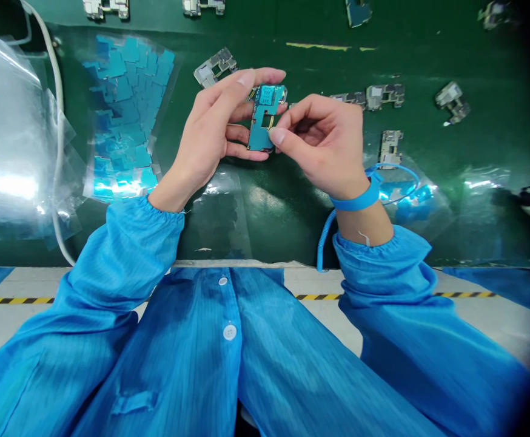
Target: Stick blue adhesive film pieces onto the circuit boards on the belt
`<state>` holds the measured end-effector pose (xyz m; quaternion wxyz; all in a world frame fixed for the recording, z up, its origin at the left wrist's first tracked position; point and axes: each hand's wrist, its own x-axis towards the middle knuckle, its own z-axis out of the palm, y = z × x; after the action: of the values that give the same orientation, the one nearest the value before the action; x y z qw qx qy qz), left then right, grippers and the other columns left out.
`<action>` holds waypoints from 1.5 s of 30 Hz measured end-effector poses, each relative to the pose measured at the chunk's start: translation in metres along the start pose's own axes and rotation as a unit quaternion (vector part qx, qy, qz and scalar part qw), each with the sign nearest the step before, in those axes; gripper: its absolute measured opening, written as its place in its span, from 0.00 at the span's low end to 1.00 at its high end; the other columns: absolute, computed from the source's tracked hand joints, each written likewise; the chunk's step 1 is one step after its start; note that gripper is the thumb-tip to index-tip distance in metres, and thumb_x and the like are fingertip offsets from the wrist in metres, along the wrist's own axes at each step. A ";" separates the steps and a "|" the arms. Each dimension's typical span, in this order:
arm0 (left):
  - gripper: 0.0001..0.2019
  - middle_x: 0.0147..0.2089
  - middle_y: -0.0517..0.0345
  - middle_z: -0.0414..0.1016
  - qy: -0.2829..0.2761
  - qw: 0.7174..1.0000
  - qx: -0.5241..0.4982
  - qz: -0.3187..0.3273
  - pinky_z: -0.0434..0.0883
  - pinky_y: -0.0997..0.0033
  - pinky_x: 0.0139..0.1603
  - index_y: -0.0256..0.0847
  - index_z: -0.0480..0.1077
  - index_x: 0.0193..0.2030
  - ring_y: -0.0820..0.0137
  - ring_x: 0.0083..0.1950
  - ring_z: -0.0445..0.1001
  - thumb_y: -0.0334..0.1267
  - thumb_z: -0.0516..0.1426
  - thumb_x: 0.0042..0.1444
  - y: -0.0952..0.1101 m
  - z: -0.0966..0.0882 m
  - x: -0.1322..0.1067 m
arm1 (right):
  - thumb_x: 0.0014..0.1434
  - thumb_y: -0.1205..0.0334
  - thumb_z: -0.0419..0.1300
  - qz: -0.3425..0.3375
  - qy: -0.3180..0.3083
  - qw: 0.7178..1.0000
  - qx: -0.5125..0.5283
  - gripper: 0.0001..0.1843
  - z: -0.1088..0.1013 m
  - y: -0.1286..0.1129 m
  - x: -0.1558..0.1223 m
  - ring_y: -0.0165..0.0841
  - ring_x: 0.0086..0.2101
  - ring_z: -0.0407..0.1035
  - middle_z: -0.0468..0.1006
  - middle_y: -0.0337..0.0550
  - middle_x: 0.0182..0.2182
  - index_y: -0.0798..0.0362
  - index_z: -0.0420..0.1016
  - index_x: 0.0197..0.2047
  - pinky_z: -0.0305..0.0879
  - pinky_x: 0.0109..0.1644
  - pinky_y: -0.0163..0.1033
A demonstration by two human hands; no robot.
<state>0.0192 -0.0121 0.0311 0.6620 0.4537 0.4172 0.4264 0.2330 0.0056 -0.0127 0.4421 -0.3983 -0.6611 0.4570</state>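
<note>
A small circuit board (259, 130) with a blue-green face rests against the fingers of my left hand (217, 118), raised over the green table. My left fingers support it from behind and along its edges, with the thumb near its upper left. On the board's right edge, my right hand (322, 136) pinches with thumb and forefinger at the lower corner. Whether a thin film is also caught in that pinch cannot be made out. A blue wrist strap (358, 197) with a coiled cord circles my right wrist. Behind my left fingers lies another circuit board (214, 67).
A clear bag of blue film pieces (131, 115) lies left, beside a white cable (58, 121) and clear plastic sheets (10, 139). Several boards lie right and far back, including one board (390, 149) near a second bag of blue pieces (413, 203). The table's front edge (265, 264) is close.
</note>
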 end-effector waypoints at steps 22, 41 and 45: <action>0.17 0.53 0.64 0.91 0.006 1.000 -0.014 -0.001 0.90 0.57 0.44 0.56 0.83 0.55 0.57 0.44 0.91 0.59 0.62 0.68 -0.002 0.001 0.000 | 0.54 0.23 0.76 0.035 -0.002 0.999 -0.001 0.33 0.001 -0.009 -0.002 0.37 0.33 0.72 0.81 0.43 0.32 0.45 0.79 0.34 0.78 0.46 0.52; 0.26 0.57 0.61 0.90 0.002 1.000 0.016 -0.005 0.89 0.60 0.44 0.51 0.80 0.63 0.58 0.45 0.88 0.64 0.58 0.70 -0.004 -0.001 0.002 | 0.52 0.24 0.79 0.048 -0.006 0.999 -0.016 0.33 0.001 -0.008 -0.002 0.40 0.37 0.76 0.78 0.41 0.32 0.45 0.78 0.35 0.82 0.50 0.55; 0.28 0.58 0.62 0.90 0.007 1.000 0.027 -0.008 0.89 0.58 0.46 0.52 0.79 0.64 0.58 0.46 0.87 0.67 0.57 0.70 -0.003 0.000 0.000 | 0.51 0.24 0.79 0.060 -0.012 0.998 -0.018 0.33 0.000 -0.007 -0.001 0.41 0.38 0.76 0.80 0.41 0.33 0.44 0.78 0.35 0.83 0.49 0.54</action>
<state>0.0200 -0.0126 0.0288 0.6502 0.4648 0.4367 0.4130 0.2330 0.0026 -0.0065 0.3988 -0.4398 -0.6492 0.4755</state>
